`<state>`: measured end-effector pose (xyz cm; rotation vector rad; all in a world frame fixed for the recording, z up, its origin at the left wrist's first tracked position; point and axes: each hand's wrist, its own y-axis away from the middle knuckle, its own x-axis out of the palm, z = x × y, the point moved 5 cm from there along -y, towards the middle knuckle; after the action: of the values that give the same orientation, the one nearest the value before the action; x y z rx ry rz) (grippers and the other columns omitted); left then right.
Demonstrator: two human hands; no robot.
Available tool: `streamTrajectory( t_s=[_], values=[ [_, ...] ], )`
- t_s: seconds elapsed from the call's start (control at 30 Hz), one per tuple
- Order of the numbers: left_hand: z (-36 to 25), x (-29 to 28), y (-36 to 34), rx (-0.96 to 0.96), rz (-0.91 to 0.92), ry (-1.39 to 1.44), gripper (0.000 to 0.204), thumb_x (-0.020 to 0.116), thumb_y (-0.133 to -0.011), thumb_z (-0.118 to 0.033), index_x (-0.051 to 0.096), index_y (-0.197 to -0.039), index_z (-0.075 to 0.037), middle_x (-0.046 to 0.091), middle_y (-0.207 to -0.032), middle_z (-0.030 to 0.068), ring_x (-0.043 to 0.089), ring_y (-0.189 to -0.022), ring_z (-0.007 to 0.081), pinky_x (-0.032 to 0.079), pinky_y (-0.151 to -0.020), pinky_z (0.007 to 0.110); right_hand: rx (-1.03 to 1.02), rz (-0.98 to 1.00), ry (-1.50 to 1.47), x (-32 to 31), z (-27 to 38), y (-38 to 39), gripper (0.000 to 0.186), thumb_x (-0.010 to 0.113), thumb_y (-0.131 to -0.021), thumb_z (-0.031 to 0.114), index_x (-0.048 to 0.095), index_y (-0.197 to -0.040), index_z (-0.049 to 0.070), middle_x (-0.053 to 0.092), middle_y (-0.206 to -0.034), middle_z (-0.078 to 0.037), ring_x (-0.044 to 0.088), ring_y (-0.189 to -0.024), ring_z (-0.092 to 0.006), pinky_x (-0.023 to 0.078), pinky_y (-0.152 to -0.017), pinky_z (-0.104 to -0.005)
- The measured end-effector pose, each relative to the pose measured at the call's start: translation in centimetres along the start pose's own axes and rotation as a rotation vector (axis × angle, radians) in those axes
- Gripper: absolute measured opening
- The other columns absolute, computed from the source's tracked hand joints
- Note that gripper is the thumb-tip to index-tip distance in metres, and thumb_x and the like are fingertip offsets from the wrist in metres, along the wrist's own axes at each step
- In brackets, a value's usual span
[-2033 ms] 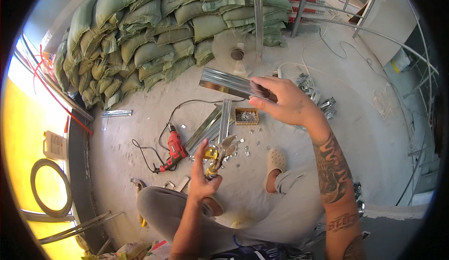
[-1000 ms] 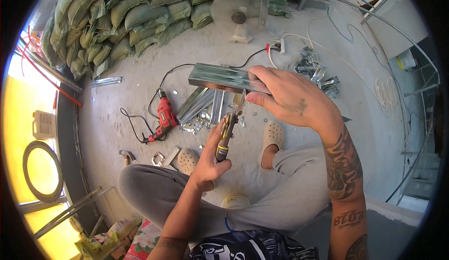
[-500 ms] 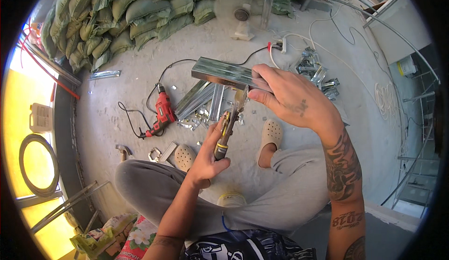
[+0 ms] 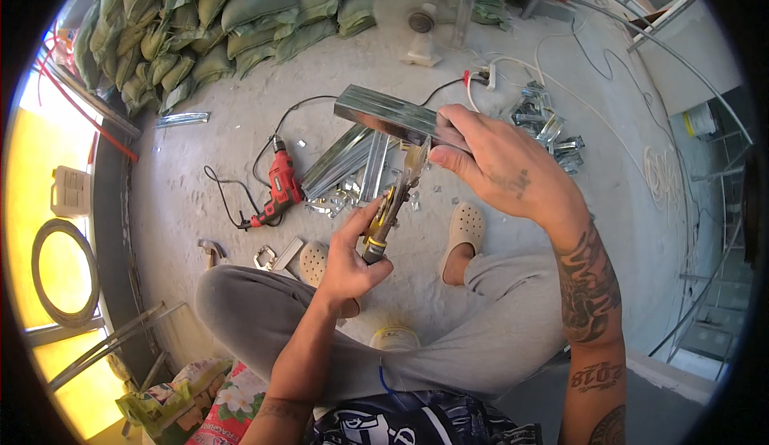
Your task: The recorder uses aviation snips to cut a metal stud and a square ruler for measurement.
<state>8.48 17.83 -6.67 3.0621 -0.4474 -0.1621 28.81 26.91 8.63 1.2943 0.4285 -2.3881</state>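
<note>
My right hand [image 4: 517, 165] grips one end of a shiny metal channel [image 4: 384, 112], thumb beneath and fingers over the top. The channel is held off the floor and points away to the left. In my left hand [image 4: 346, 265] is a pair of tin snips [image 4: 389, 211] with dark, yellow-banded handles. The jaws of the snips meet the channel's near edge just beside my right thumb. Whether the blades are fully closed on the metal cannot be made out. Below, longer metal channels [image 4: 335, 161] lie on the floor among small metal offcuts [image 4: 322, 207].
A red drill [image 4: 282, 181] with its black cord lies left of the channels. Cut metal pieces [image 4: 538, 116] are heaped at right, near a power strip [image 4: 490, 76]. A hammer [image 4: 211, 250] rests by my left knee. Green sacks [image 4: 256, 12] are stacked at the back.
The handles of the snips have swung slightly left and down along with my left hand. My right hand keeps its hold on the channel, and the whole view has shifted a little.
</note>
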Motion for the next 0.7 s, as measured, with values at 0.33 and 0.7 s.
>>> streamTrajectory(
  t_s=[0.33,0.7],
  values=[
    [-0.8,-1.0,-0.1,-0.195,-0.076,-0.181,0.078,0.066,-0.065,-0.007,0.046,-0.139,0.008,0.062,-0.124,0.0203,0.058,-0.123,0.0303,0.037,-0.109,0.037,0.102,0.104,-0.107,1.8,-0.9,-0.4,0.043,0.056,-0.101,0.041,0.052,-0.109,-0.001,0.064,-0.087,-0.024,0.063,-0.084,-0.0450,0.048,-0.072,-0.0487],
    [-0.4,-1.2,-0.2,-0.053,-0.058,-0.157,0.085,0.064,-0.061,-0.009,0.046,-0.144,-0.002,0.055,-0.124,0.0207,0.054,-0.121,0.0373,0.038,-0.108,0.038,0.125,0.104,-0.144,1.9,-0.4,-0.5,0.041,0.055,-0.101,0.040,0.050,-0.106,-0.001,0.065,-0.086,-0.023,0.062,-0.082,-0.0453,0.047,-0.070,-0.0492]
  ],
)
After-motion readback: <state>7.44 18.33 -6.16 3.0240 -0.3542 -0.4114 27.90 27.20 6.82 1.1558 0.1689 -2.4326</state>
